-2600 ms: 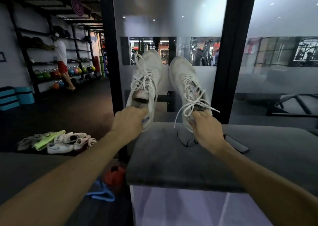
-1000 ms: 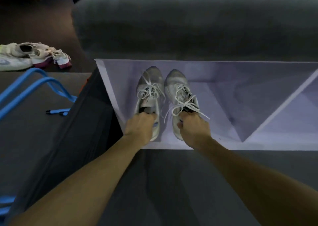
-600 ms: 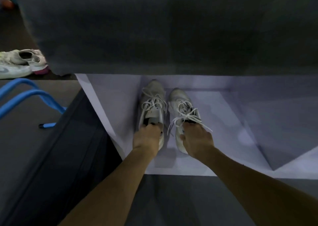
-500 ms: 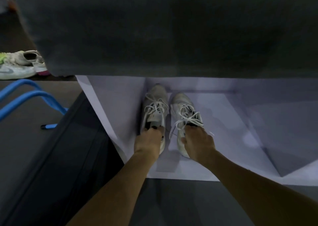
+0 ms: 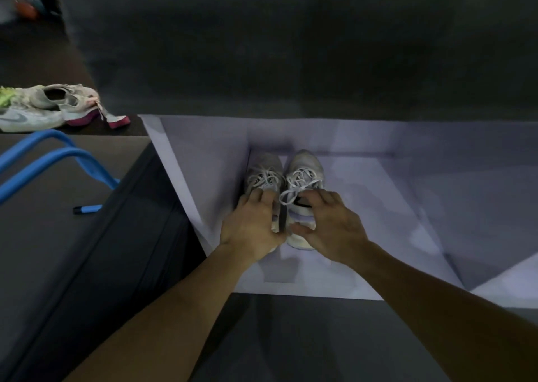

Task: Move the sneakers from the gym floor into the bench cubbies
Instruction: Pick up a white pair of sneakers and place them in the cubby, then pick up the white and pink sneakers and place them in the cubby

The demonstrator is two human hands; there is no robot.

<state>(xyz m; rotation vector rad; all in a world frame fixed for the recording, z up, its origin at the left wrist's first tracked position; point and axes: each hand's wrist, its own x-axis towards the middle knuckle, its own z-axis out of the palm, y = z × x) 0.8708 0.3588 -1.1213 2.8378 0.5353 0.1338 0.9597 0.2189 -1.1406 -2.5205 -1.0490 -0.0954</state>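
Pale lavender bench cubby [image 5: 407, 195] under a grey padded seat [image 5: 291, 47]: two white lace-up sneakers [image 5: 304, 175] sit side by side at its left wall. Left hand [image 5: 251, 227] and right hand [image 5: 332, 227] rest on the heels, fingers spread, not gripping. More sneakers [image 5: 52, 108] lie on the floor at left.

We see blue tube bars [image 5: 49, 160] curving over the dark floor [image 5: 43, 265] at left, and a short blue capped piece [image 5: 87, 208] lying just beside them. Blurred colourful gear [image 5: 29, 3] sits top left.
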